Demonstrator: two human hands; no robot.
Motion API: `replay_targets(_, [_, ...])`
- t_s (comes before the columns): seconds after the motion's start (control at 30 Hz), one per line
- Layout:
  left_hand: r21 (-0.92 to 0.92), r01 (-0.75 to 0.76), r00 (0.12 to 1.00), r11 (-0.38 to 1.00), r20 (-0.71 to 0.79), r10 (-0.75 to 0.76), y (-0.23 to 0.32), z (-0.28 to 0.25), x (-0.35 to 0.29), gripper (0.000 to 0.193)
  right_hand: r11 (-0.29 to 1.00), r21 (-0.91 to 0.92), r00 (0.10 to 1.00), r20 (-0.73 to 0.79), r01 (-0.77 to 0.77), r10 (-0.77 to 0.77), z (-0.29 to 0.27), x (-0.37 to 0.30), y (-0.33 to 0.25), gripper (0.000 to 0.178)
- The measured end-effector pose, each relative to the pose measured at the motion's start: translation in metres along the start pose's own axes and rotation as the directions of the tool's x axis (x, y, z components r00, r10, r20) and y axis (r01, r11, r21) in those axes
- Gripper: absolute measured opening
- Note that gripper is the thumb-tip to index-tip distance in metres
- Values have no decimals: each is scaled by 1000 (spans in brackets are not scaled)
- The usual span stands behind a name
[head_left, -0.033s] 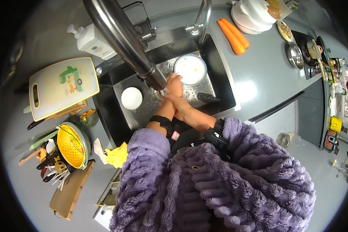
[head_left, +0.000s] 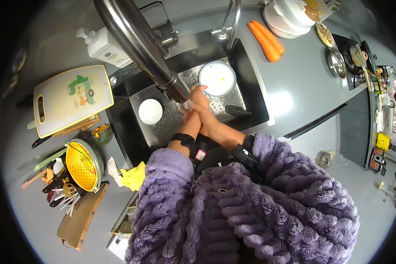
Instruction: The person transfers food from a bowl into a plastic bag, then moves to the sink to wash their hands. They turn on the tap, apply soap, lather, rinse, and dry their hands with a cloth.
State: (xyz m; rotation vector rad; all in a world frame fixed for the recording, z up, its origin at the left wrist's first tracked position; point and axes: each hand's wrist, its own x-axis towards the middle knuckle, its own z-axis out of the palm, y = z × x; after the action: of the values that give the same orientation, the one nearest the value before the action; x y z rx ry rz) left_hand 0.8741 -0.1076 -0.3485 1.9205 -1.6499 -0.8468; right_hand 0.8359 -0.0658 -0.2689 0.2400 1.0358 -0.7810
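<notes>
Both my hands are under the spout of the steel faucet (head_left: 136,44), above the sink (head_left: 141,136). My left hand (head_left: 199,94) reaches past the spout beside a white enamel-like basin (head_left: 217,77) holding small yellow bits. I cannot make out whether its fingers are curled or straight. My right hand (head_left: 201,113) crosses over and wraps around my left wrist, with its fingertips mostly hidden. A white bowl (head_left: 150,111) sits on the sink floor to the left. Near the sink's right side lies a dark scouring pad (head_left: 238,110).
Two carrots (head_left: 266,42) and white pots (head_left: 288,20) stand on the right counter. Left are a soap bottle (head_left: 108,46), a cutting board (head_left: 75,99), a piece of pumpkin (head_left: 102,135) and a yellow colander (head_left: 80,165). A yellow cloth (head_left: 133,177) hangs near my left sleeve.
</notes>
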Motion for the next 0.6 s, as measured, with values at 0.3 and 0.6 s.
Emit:
replay_targets(0.3, [-870, 90, 604, -485, 435, -668, -26, -11, -25, 21, 932, 252, 888, 441, -262, 130, -36, 83, 7, 49])
replay_targets(0.6, [147, 259, 954, 955, 112, -277, -33, -47, -81, 65, 428, -899, 976, 167, 94, 138, -45, 144, 33, 34])
